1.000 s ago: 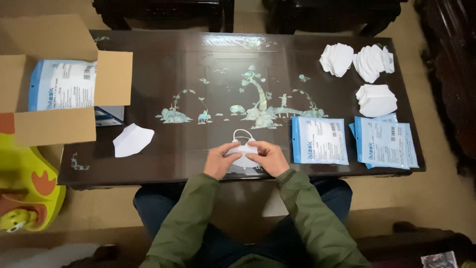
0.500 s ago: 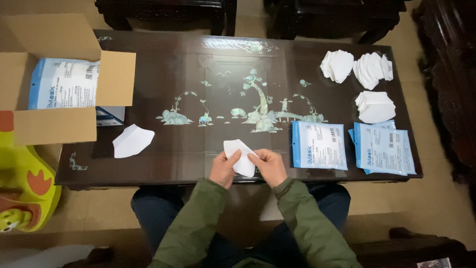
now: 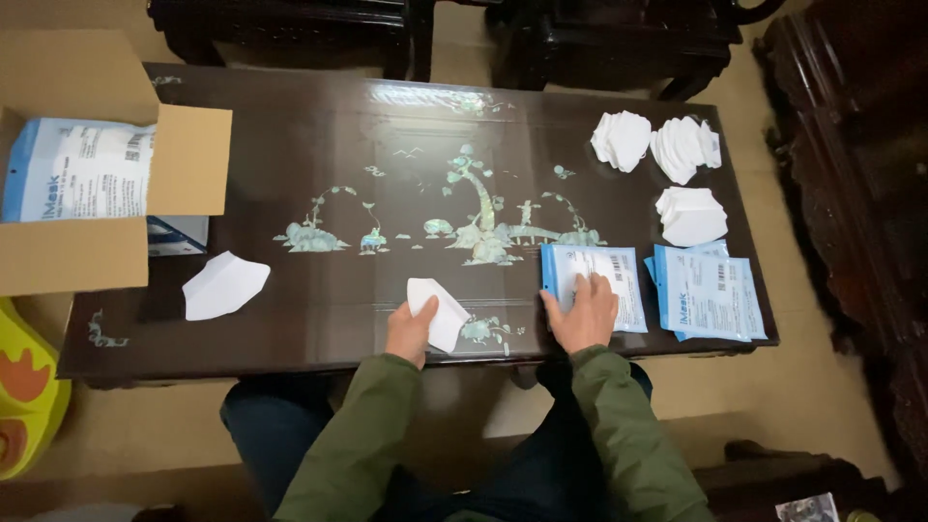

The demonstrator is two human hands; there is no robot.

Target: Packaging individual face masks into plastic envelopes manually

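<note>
My left hand (image 3: 410, 333) holds a folded white mask (image 3: 440, 311) near the front edge of the dark inlaid table (image 3: 406, 126). My right hand (image 3: 582, 314) lies flat on a blue-and-white mask pouch (image 3: 592, 282) to the right, fingers spread over it. A small stack of the same pouches (image 3: 708, 292) lies further right. Another folded white mask (image 3: 224, 286) rests alone on the table's left side.
An open cardboard box (image 3: 82, 184) with blue-and-white packets sits at the left end. Three piles of white masks (image 3: 667, 169) lie at the far right. Dark wooden chairs (image 3: 541, 34) stand behind the table. A yellow plastic object (image 3: 27, 387) is on the floor at the left.
Both hands held and folded the mask together before. My right hand has let go and moved right onto the pouch; the left hand keeps the mask.
</note>
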